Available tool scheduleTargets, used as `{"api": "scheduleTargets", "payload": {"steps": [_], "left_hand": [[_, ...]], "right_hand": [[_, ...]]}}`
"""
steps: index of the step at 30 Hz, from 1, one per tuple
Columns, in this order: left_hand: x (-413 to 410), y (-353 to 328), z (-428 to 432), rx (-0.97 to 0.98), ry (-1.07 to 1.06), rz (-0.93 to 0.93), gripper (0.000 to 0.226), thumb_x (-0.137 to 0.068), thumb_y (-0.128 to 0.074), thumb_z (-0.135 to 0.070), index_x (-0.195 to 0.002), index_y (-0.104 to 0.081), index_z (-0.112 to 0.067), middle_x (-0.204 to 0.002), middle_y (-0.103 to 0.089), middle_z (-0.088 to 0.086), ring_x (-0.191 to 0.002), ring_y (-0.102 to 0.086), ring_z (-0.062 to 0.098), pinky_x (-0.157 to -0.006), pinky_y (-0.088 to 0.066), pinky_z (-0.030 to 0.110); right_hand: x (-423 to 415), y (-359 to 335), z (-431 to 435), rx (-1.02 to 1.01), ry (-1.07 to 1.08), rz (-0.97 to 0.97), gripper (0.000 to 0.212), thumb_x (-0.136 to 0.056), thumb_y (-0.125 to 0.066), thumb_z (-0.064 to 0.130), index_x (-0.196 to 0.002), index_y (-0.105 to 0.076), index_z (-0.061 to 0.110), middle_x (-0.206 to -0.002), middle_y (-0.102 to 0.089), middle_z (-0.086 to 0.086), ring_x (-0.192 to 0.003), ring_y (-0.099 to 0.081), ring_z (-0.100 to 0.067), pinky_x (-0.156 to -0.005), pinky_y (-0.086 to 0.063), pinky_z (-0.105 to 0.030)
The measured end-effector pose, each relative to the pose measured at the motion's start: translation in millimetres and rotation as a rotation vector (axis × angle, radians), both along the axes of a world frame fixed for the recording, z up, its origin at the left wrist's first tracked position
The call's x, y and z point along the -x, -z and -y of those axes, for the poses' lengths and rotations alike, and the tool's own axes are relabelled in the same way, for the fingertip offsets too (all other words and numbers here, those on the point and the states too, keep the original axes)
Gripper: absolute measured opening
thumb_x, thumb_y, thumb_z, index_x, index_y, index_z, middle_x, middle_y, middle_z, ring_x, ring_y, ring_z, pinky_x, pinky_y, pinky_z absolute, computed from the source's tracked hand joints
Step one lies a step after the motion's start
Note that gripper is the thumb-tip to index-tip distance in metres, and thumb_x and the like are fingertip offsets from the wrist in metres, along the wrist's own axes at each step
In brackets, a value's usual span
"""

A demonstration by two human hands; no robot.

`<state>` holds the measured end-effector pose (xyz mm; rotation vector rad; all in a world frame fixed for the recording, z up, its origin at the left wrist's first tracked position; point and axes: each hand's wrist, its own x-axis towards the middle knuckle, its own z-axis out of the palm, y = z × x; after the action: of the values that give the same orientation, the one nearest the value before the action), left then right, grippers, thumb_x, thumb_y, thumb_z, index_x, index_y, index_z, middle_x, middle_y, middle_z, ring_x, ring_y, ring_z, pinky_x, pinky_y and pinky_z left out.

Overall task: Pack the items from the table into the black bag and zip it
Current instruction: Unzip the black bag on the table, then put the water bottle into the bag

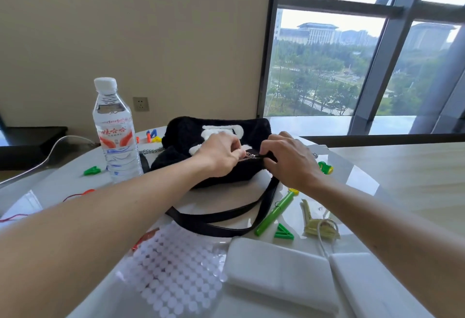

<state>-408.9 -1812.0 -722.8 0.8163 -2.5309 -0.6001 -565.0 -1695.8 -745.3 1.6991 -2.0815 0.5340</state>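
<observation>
A fuzzy black bag [183, 131] with a white emblem lies in the middle of the round white table [75, 182]. Its black strap [216, 217] loops toward me. My left hand [221, 154] pinches the metal zipper pull [249, 154] on the bag's top edge. My right hand [289, 159] grips the bag's top edge just right of the zipper. On the table lie a green pen [274, 213], a bunch of yellowish keys [319, 224], a white pack [279, 267] and a second white pack [372, 282] with a cable.
A water bottle [114, 131] stands left of the bag. Small green clips [91, 170] [284, 232] [325, 166] and coloured pegs [152, 135] are scattered around. A bubbly translucent sheet [176, 272] lies near me. Wall and window lie behind.
</observation>
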Motion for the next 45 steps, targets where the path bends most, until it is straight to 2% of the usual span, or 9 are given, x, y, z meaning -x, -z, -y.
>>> {"api": "scheduleTargets", "payload": {"steps": [10, 15, 19, 24, 30, 34, 39, 42, 45], "left_hand": [[-69, -13, 29, 0.148, -0.366, 0.348, 0.008, -0.081, -0.058, -0.021, -0.075, -0.062, -0.022, -0.084, -0.065, -0.001, -0.085, -0.063, 0.023, -0.073, -0.045, 0.03], [-93, -17, 31, 0.332, -0.439, 0.475, 0.006, -0.08, -0.057, -0.015, -0.074, -0.054, -0.017, -0.076, -0.056, 0.002, -0.075, -0.056, 0.023, -0.055, -0.04, 0.028], [-104, -8, 32, 0.388, -0.472, 0.466, 0.024, -0.083, -0.058, -0.015, -0.068, -0.04, -0.016, -0.071, -0.046, 0.002, -0.066, -0.048, 0.02, -0.048, -0.031, 0.027], [-111, 5, 37, 0.347, -0.488, 0.418, 0.017, -0.085, -0.062, -0.017, -0.079, -0.047, -0.017, -0.07, -0.042, -0.001, -0.065, -0.045, 0.018, -0.045, -0.029, 0.028], [-110, 1, 28, 0.378, -0.474, 0.374, 0.032, -0.085, -0.07, -0.029, -0.072, -0.043, -0.019, -0.077, -0.048, 0.0, -0.074, -0.05, 0.022, -0.056, -0.039, 0.032], [-103, 2, 14, 0.492, -0.336, 0.297, 0.016, -0.088, -0.066, -0.033, -0.096, -0.06, -0.02, -0.091, -0.056, 0.002, -0.091, -0.058, 0.024, -0.064, -0.041, 0.034], [-108, 20, 13, 0.584, -0.06, 0.32, 0.041, -0.091, -0.057, -0.042, -0.122, -0.059, -0.016, -0.12, -0.048, 0.007, -0.11, -0.045, 0.025, -0.093, -0.045, 0.039], [-111, 25, 13, 0.584, -0.028, 0.341, 0.04, -0.092, -0.055, -0.039, -0.125, -0.055, -0.016, -0.124, -0.049, 0.008, -0.114, -0.047, 0.027, -0.098, -0.043, 0.041], [-113, 28, 11, 0.582, -0.008, 0.364, 0.041, -0.094, -0.053, -0.037, -0.13, -0.05, -0.017, -0.125, -0.051, 0.009, -0.116, -0.047, 0.027, -0.099, -0.041, 0.04]], "right_hand": [[11, -5, 3, -0.042, 0.106, -0.038, 0.005, -0.084, -0.065, 0.02, -0.086, -0.067, 0.024, -0.091, -0.062, 0.006, -0.096, -0.055, -0.024, -0.069, -0.029, -0.033], [13, -4, 4, -0.043, 0.172, -0.039, 0.009, -0.085, -0.063, 0.017, -0.088, -0.069, 0.023, -0.094, -0.065, 0.003, -0.096, -0.06, -0.027, -0.069, -0.029, -0.033], [13, -4, 3, -0.048, 0.189, -0.026, 0.006, -0.086, -0.065, 0.023, -0.089, -0.069, 0.026, -0.095, -0.067, 0.004, -0.096, -0.062, -0.027, -0.071, -0.03, -0.033], [7, -2, 5, -0.116, 0.202, -0.002, 0.004, -0.085, -0.065, 0.024, -0.084, -0.065, 0.028, -0.094, -0.065, 0.006, -0.094, -0.061, -0.027, -0.071, -0.032, -0.034], [-6, -19, 10, -0.431, 0.196, 0.086, 0.02, -0.075, -0.069, 0.034, -0.094, -0.065, 0.036, -0.093, -0.065, 0.011, -0.09, -0.06, -0.02, -0.066, -0.041, -0.03], [-41, -55, 34, -0.278, 0.066, 0.352, 0.042, -0.076, -0.08, 0.036, -0.115, -0.067, 0.026, -0.095, -0.067, 0.011, -0.095, -0.064, -0.018, -0.089, -0.054, -0.04], [-109, -88, 95, -0.153, -0.215, 0.525, 0.056, -0.071, -0.082, 0.049, -0.119, -0.063, 0.029, -0.1, -0.067, 0.012, -0.095, -0.066, -0.009, -0.086, -0.053, -0.03], [-151, -88, 131, -0.28, -0.372, 0.666, 0.07, -0.072, -0.087, 0.041, -0.132, -0.055, 0.029, -0.116, -0.065, 0.009, -0.106, -0.064, -0.006, -0.094, -0.05, -0.025], [-175, -75, 156, -0.379, -0.482, 0.768, 0.06, -0.073, -0.089, 0.025, -0.12, -0.053, 0.037, -0.119, -0.065, 0.01, -0.108, -0.063, -0.006, -0.095, -0.05, -0.026]]}}
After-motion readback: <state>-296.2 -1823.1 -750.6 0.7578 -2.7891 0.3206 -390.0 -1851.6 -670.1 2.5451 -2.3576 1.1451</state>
